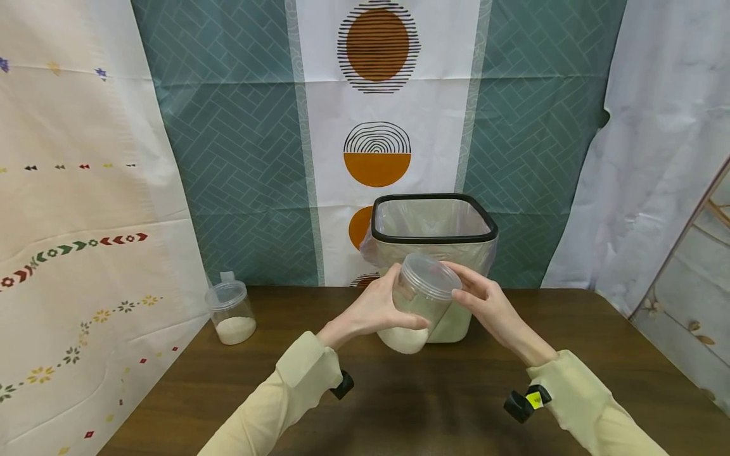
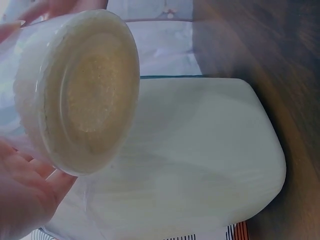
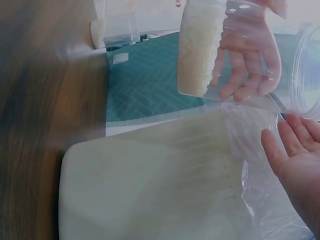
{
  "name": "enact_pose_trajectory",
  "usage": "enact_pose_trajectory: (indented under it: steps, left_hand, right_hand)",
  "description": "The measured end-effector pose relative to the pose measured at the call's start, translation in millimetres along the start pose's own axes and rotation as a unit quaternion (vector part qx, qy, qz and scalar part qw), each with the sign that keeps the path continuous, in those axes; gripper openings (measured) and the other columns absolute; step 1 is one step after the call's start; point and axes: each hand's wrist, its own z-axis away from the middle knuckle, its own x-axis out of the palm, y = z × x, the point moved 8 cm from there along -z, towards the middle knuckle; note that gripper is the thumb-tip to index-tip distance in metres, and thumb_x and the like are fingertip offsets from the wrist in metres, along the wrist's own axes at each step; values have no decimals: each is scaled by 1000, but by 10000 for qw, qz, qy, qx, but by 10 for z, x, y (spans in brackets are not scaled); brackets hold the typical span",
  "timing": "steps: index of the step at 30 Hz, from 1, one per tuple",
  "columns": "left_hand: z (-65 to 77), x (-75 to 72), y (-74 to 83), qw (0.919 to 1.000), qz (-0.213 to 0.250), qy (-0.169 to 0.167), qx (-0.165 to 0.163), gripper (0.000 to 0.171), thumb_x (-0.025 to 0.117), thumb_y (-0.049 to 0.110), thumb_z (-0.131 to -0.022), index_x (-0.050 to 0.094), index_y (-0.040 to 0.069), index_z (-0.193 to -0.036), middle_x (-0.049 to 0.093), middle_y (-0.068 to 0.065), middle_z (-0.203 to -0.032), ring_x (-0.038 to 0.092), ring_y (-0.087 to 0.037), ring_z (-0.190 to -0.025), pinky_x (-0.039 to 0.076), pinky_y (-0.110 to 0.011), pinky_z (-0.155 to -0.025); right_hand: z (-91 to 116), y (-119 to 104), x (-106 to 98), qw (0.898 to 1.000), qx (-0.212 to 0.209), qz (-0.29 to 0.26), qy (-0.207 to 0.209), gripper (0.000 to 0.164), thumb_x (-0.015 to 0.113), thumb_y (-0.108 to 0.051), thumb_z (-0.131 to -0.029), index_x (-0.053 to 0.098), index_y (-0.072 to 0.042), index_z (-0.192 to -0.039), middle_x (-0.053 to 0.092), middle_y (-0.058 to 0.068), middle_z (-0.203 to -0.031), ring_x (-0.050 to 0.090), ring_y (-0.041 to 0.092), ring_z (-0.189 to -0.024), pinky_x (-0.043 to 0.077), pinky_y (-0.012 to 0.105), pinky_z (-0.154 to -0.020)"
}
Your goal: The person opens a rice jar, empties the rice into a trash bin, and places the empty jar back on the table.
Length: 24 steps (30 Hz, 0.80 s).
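Observation:
Above the table in the head view, a clear plastic jar is held tilted, with rice-like white grains gathered at its bottom. My left hand grips the jar's body, thumb on the near side and the other fingers behind it. A clear ridged lid covers the jar's top. At this lid my right hand holds the rim between thumb and fingers. The jar's round base faces the left wrist camera. Through the clear wall, the right wrist view shows the left fingers around the jar.
Right behind the jar stands a pale bin with a black rim and a clear liner bag. A second lidded jar holding white grains sits at the table's left edge. Patterned curtains hang behind the brown wooden table.

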Motion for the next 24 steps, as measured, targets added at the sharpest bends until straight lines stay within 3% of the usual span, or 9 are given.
enact_pose_trajectory:
  steps: [2, 9, 11, 18, 24]
  left_hand:
    - [0, 16, -7, 10000, 30, -42, 9, 81, 75, 47, -63, 36, 10, -125, 51, 2, -106, 49, -14, -96, 40, -34, -79]
    - [10, 109, 87, 9987, 217, -219, 397, 70, 77, 43, -63, 40, 15, -115, 53, 5, -99, 50, -12, -89, 42, -29, -72]
    - [16, 129, 109, 9984, 236, -245, 461, 71, 78, 43, -63, 40, 16, -116, 52, 6, -100, 50, -11, -89, 42, -29, -73]
    - [31, 157, 98, 9977, 369, -393, 415, 74, 77, 42, -64, 38, 16, -121, 52, 7, -102, 50, -10, -91, 42, -30, -75]
    - [37, 156, 101, 9974, 397, -462, 396, 77, 77, 42, -65, 37, 15, -126, 51, 6, -107, 50, -11, -94, 42, -31, -77]
  right_hand:
    - [-6, 9, 12, 10000, 51, -72, -21, 45, 46, -15, -93, 36, -4, -136, 36, 12, -135, 31, 27, -122, 25, 45, -97]
    - [-75, -20, 104, 9989, 25, -464, -36, 45, 40, -20, -92, 38, -4, -134, 38, 12, -132, 32, 31, -117, 27, 42, -93]
    - [-94, -8, 112, 9990, 51, -444, 75, 44, 40, -22, -92, 41, -6, -132, 39, 12, -130, 32, 32, -116, 25, 46, -92]
    - [-133, 45, 123, 9989, 119, -381, 248, 43, 38, -27, -90, 45, -10, -129, 40, 13, -128, 31, 33, -113, 23, 52, -89]
    - [-162, 47, 143, 9990, 66, -430, 62, 41, 34, -28, -91, 47, -14, -127, 42, 9, -130, 34, 35, -113, 27, 52, -87]
